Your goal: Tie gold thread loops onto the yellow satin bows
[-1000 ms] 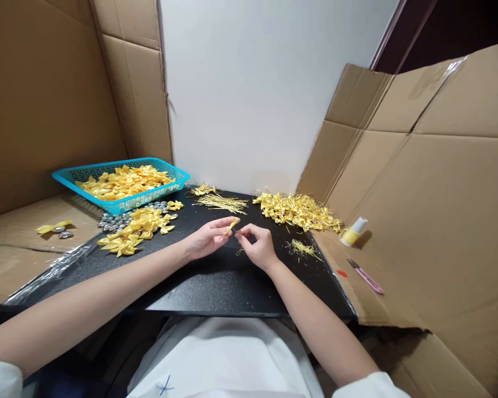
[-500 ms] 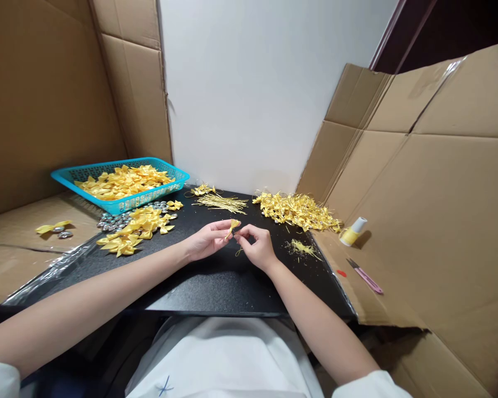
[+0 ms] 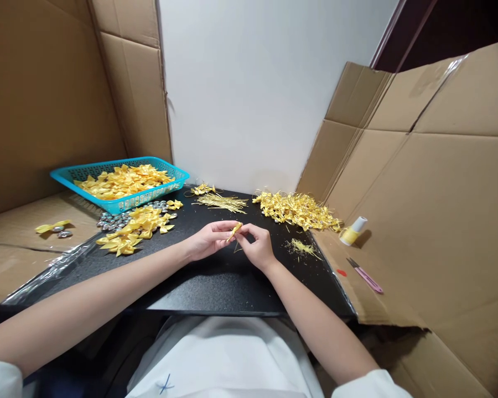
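Note:
Above the middle of the black table, my left hand [image 3: 209, 241] pinches a small yellow ribbon bow [image 3: 234, 230] between thumb and fingers. My right hand [image 3: 258, 247] is closed beside it, fingertips pressed together at the bow's right edge. From those fingertips a thin gold cord [image 3: 237, 247] hangs a little way down. The exact grip of the right fingers is partly hidden. Behind the hands lies a bundle of cut gold cords [image 3: 222, 203]. To the left, loose yellow bows [image 3: 143, 222] lie against a heap of silver, bead-like pieces [image 3: 113, 222].
A blue basket [image 3: 124, 205] full of yellow bows stands at back left. A pile of corded bows [image 3: 296, 211] lies back right, with cord scraps [image 3: 302, 247] nearer. On the right cardboard are a thread spool [image 3: 352, 232] and pink-handled snips [image 3: 366, 277]. Cardboard walls [image 3: 448, 193] flank the table.
The bow has turned in my fingers and now shows narrower and more tilted. My right fingertips have come up closer against it, and the cord below has shifted slightly.

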`<state>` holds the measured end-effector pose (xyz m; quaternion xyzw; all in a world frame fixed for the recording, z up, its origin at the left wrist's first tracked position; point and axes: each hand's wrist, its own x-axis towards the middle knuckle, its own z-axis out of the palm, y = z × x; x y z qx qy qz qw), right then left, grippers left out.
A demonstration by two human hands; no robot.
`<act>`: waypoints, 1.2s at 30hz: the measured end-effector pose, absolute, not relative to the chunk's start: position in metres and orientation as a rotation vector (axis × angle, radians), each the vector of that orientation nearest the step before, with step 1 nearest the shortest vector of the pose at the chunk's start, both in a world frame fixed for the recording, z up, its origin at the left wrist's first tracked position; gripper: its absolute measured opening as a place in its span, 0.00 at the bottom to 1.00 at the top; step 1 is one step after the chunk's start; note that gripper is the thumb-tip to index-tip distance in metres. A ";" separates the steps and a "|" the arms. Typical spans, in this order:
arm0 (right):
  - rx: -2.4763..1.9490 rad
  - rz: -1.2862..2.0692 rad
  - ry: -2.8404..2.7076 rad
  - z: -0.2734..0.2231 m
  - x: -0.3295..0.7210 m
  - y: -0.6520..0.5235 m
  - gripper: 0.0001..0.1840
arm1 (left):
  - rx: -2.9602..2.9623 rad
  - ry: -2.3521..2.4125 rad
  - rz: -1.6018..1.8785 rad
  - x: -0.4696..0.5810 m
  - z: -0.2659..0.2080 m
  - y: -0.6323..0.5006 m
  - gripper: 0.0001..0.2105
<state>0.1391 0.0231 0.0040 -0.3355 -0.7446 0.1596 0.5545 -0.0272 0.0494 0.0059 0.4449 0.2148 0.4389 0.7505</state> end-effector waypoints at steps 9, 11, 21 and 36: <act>-0.826 0.066 -1.697 0.012 0.148 0.019 0.04 | 1.127 0.589 1.064 -0.026 0.011 0.046 0.17; -0.827 0.063 -1.754 0.012 0.146 0.020 0.03 | 1.167 0.605 1.070 -0.026 0.009 0.047 0.17; -0.955 0.329 -1.768 0.006 0.145 0.031 0.03 | 1.292 0.686 1.071 -0.026 0.001 0.052 0.23; -0.732 0.683 -1.519 0.017 0.156 0.036 0.10 | 1.253 0.738 1.042 -0.025 -0.002 0.056 0.26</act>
